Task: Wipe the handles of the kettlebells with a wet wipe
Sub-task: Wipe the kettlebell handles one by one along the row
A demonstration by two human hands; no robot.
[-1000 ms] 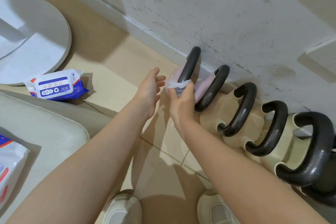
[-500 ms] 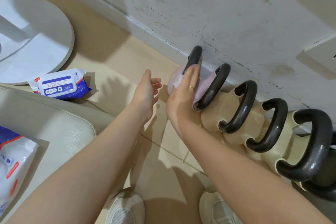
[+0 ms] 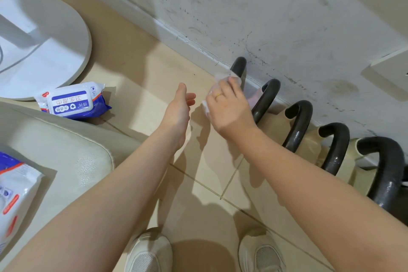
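- While my right hand presses the wipe against the first handle, its fingers curl round the cloth and hold it there, just right of frame centre.
- My left hand hangs beside it, fingers relaxed and loosely spread, holding nothing.
- White, thin and crumpled, the wipe shows above my knuckles and again at the hand's left edge.
- Five kettlebells stand in a row along the wall, running from centre to the right edge; their handles are black, thick arches with a dull sheen.
- One body by my hand shows pink; those further right are cream.
- A blue and white pack lies on the floor at the left, near a round white base.
- My two white shoes show at the bottom.
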